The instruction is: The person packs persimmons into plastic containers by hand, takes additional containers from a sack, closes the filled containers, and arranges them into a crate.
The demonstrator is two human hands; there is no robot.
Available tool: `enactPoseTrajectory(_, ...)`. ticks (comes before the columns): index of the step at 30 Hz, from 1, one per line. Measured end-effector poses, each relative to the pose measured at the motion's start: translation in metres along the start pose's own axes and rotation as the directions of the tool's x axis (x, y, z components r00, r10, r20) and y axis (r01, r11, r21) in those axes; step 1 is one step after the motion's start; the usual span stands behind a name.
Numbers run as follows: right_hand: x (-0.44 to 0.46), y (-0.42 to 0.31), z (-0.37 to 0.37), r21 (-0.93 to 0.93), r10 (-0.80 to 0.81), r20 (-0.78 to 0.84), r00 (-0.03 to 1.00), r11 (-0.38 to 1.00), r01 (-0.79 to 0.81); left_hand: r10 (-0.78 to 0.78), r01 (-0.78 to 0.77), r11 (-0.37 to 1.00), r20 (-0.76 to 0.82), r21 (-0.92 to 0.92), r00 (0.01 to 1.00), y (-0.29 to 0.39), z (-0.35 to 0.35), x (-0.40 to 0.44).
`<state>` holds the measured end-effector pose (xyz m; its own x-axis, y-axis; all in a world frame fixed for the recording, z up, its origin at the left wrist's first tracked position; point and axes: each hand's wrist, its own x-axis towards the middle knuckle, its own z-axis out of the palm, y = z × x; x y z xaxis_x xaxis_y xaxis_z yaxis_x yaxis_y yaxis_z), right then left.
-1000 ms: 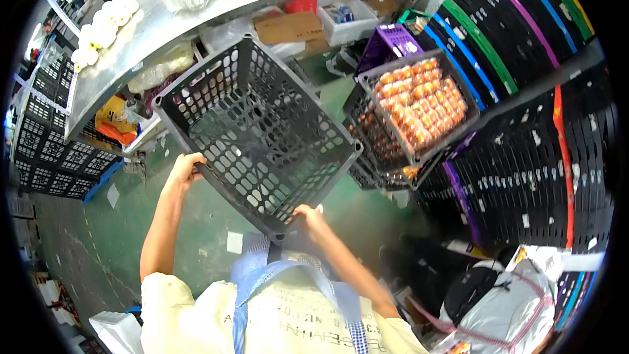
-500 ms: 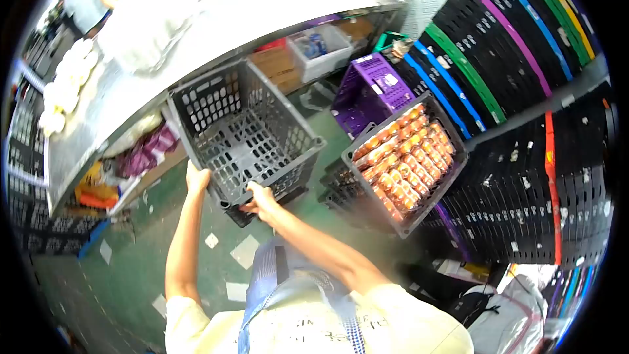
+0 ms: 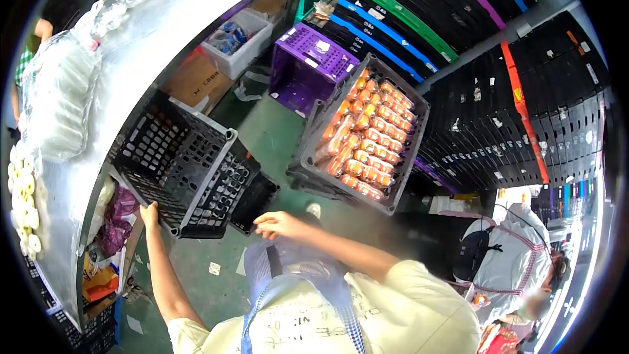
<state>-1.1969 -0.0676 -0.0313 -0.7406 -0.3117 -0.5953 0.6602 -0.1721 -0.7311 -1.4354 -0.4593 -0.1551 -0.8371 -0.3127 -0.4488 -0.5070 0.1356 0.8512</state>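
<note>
My left hand (image 3: 149,213) is closed on the near left rim of a black plastic crate (image 3: 219,151) with slotted walls. Nothing shows inside this crate, which is tilted against the metal table's edge. Under it, the end of another black crate (image 3: 257,198) sticks out to the right. My right hand (image 3: 278,225) is off the crate, held in front of my apron with fingers stretched loosely leftward and nothing visible in them. To the right, a dark grey crate (image 3: 393,206) is filled with clear packs of round orange-red items (image 3: 370,137), stacked on another crate.
A metal table (image 3: 151,26) runs along the left, with wrapped white trays (image 3: 62,95) on it. Beneath stand a cardboard box (image 3: 196,82) and a white bin (image 3: 242,46). A purple crate (image 3: 311,59) and stacked black crates (image 3: 485,92) stand beyond. Another person's arm (image 3: 43,29) shows far left.
My right hand has let go of the slotted crate. That crate has tipped leftward towards the table, with my left hand still on its rim. The view has turned right.
</note>
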Motion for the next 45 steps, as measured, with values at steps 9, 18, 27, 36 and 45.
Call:
enactPoseTrajectory(9, -0.116, -0.057, -0.099, -0.067, -0.217, -0.368, 0.904, 0.976, 0.207, 0.16, -0.081, 0.851, -0.108, 0.519, 0.981, -0.001, -0.025, 0.006)
enactPoseTrajectory(18, -0.176, -0.14, -0.426, -0.813, -0.821, -0.567, 0.07, 0.543, -0.208, 0.07, -0.045, 0.997, 0.61, -0.056, 0.789, 0.059, 0.227, -0.326)
enactPoseTrajectory(27, -0.118, -0.174, -0.591, -0.831, -0.458, -0.509, 0.729, 0.483, -0.277, -0.389, 0.491, 0.86, 0.445, -0.137, 0.806, 0.0, 0.405, -0.478)
enactPoseTrajectory(36, -0.108, -0.171, -0.608, -0.703, -0.303, -0.482, 0.822, 0.694, -0.157, -0.312, 0.332, 0.901, 0.112, -0.279, 0.943, 0.004, 0.429, -0.498)
enactPoseTrajectory(45, -0.211, -0.132, -0.506, -0.757, -0.505, -0.604, 0.617, 0.605, -0.247, -0.263, 0.296, 0.917, 0.153, -0.268, 0.953, -0.012, 0.363, -0.455)
